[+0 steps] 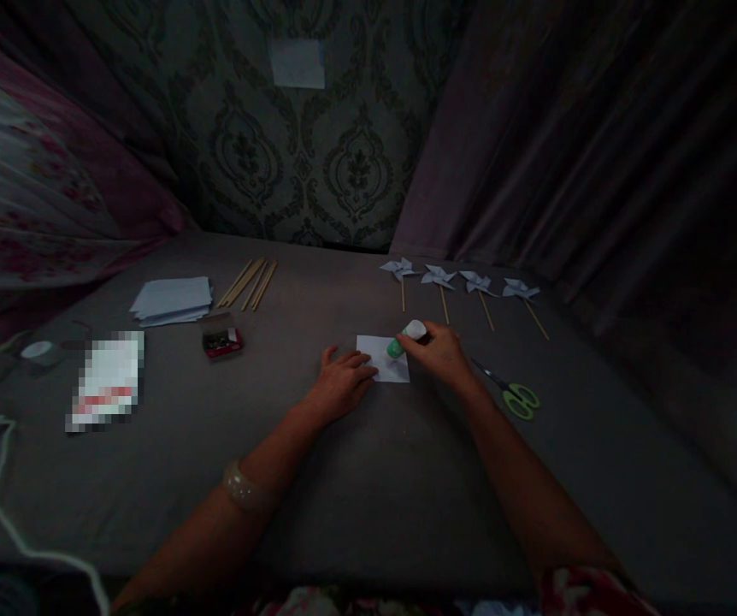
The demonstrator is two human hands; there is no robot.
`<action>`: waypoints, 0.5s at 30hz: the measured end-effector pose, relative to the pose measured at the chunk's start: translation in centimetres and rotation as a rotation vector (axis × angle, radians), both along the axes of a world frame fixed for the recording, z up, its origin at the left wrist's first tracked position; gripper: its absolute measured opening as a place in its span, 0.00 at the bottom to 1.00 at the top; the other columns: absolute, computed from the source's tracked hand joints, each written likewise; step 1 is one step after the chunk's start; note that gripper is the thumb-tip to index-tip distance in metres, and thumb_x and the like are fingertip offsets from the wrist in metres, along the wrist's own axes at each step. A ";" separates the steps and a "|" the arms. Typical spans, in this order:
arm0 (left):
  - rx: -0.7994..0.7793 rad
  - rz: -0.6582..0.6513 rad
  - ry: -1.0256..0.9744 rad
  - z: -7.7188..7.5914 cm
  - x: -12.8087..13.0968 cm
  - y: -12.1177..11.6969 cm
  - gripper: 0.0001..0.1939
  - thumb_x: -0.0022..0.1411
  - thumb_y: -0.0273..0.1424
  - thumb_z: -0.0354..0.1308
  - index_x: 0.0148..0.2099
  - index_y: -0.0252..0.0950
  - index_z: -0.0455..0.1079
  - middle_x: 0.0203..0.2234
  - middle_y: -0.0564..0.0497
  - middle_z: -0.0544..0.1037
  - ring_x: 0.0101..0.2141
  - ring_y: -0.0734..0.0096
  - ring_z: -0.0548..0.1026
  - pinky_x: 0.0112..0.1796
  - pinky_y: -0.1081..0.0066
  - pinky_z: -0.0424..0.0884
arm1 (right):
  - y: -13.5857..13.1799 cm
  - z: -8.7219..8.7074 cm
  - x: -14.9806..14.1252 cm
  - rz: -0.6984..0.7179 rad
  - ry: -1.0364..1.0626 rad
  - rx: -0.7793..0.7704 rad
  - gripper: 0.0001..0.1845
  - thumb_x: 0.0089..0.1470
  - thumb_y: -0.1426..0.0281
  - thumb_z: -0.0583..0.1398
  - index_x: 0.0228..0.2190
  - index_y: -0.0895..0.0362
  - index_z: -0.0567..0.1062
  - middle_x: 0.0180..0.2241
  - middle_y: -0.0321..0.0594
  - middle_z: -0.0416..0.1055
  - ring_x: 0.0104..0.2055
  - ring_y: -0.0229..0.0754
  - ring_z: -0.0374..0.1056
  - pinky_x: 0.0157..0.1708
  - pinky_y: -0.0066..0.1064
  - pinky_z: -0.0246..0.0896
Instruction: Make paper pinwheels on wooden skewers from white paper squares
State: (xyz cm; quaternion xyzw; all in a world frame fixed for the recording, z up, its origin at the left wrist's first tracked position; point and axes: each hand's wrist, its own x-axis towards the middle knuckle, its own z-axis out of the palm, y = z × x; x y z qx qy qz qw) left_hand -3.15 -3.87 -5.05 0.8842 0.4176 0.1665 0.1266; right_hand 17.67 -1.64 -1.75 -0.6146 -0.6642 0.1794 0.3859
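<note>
A small white paper square (386, 361) lies on the dark cloth surface in front of me. My left hand (341, 380) rests flat on the cloth with its fingertips pressing the paper's left edge, fingers stretched out. My right hand (444, 351) is closed around a white glue bottle with a green tip (406, 336), and the tip points down onto the paper.
Several white paper pinwheels on sticks (462, 281) lie in a row behind the paper. Green-handled scissors (515, 396) lie to the right. Further left are wooden sticks (251, 283), a stack of white paper (172, 299), a small red box (221, 336) and a white cable (15, 530).
</note>
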 end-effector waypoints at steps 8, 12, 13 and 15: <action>-0.007 0.001 0.006 0.3 0.1 -0.2 0.14 0.66 0.30 0.49 0.49 0.42 0.73 0.52 0.44 0.74 0.55 0.55 0.67 0.57 0.40 0.46 | 0.4 0.4 -2.0 -0.004 -0.331 0.079 0.13 0.47 0.58 0.62 0.21 0.54 0.71 0.23 0.39 0.72 0.34 0.47 0.68 0.46 0.44 0.52; -0.005 0.003 -0.002 0.0 0.1 -0.2 0.14 0.66 0.31 0.49 0.49 0.43 0.73 0.52 0.45 0.73 0.55 0.55 0.67 0.57 0.40 0.46 | 0.5 0.0 -2.5 0.003 -0.349 0.063 0.12 0.48 0.59 0.62 0.24 0.55 0.72 0.25 0.40 0.72 0.36 0.48 0.68 0.47 0.44 0.51; -0.004 0.002 -0.004 0.0 0.0 -0.2 0.14 0.66 0.31 0.49 0.49 0.43 0.73 0.52 0.45 0.73 0.55 0.55 0.67 0.57 0.40 0.46 | 0.5 -0.1 -2.6 0.001 -0.344 0.064 0.12 0.48 0.59 0.62 0.24 0.55 0.72 0.25 0.40 0.71 0.36 0.48 0.68 0.47 0.44 0.51; -0.002 -0.001 -0.007 -0.1 0.0 -0.2 0.14 0.66 0.31 0.49 0.49 0.42 0.73 0.52 0.44 0.73 0.55 0.55 0.67 0.57 0.40 0.46 | 0.6 -0.3 -2.8 0.005 -0.329 0.071 0.12 0.49 0.59 0.61 0.25 0.55 0.73 0.26 0.40 0.71 0.37 0.47 0.68 0.46 0.42 0.52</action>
